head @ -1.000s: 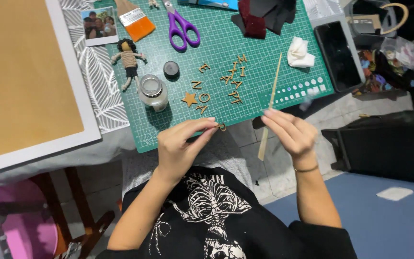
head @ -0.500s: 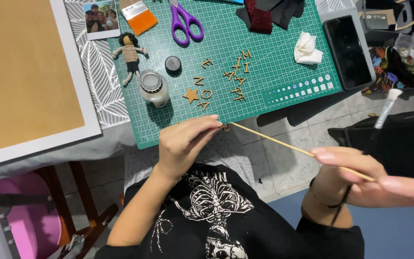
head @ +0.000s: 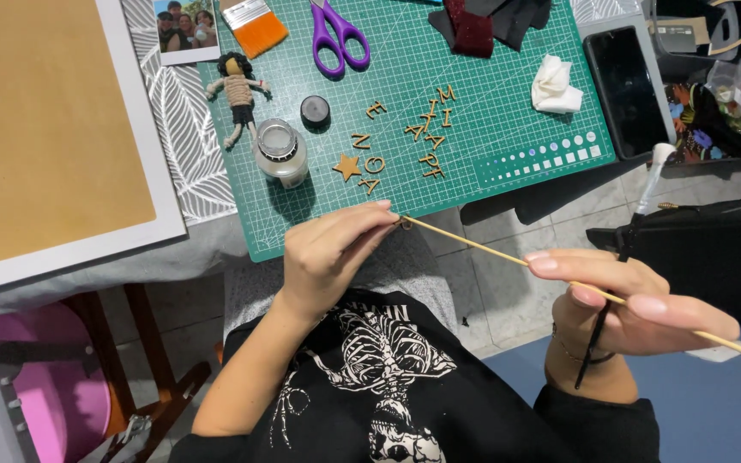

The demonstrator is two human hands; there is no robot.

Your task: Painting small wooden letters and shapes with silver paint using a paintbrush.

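Head view: left hand [head: 332, 253] pinches a small wooden piece [head: 405, 224] at the tip of the thin skewer [head: 508, 255]; right hand [head: 619, 300] grips skewer and brush [head: 636, 223]. Keeping the skewer level should steady it.

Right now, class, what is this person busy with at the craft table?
The person's left hand pinches a tiny wooden piece at the tip of a thin wooden stick. The right hand holds the stick further along, together with a thin black brush. On the green cutting mat lie small wooden letters, a star, a glue jar and purple scissors.
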